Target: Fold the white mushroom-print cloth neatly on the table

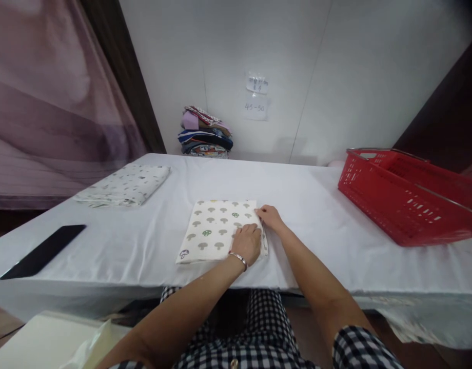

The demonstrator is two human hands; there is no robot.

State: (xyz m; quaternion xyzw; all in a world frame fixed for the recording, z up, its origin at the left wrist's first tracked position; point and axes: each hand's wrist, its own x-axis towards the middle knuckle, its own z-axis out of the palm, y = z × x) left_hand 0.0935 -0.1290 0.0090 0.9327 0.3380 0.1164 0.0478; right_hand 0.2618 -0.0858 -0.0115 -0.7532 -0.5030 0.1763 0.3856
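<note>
A folded cream cloth [211, 233] with grey, green and purple mushroom prints lies on the white-covered table in front of me. My left hand [247, 243], with a bracelet at the wrist, rests flat on the right part of this cloth, palm down. At the cloth's right edge, my right hand [270, 218] has its thumb and fingers closed on the fabric near the upper corner. A second folded cloth [130, 184], white with small dark prints, lies at the table's far left.
A red plastic basket [397, 205] stands on the right of the table [316, 261]. Against the wall is a stack of folded fabrics [205, 136], below paper notes [256, 106]. A flat black object [45, 251] lies at the left front.
</note>
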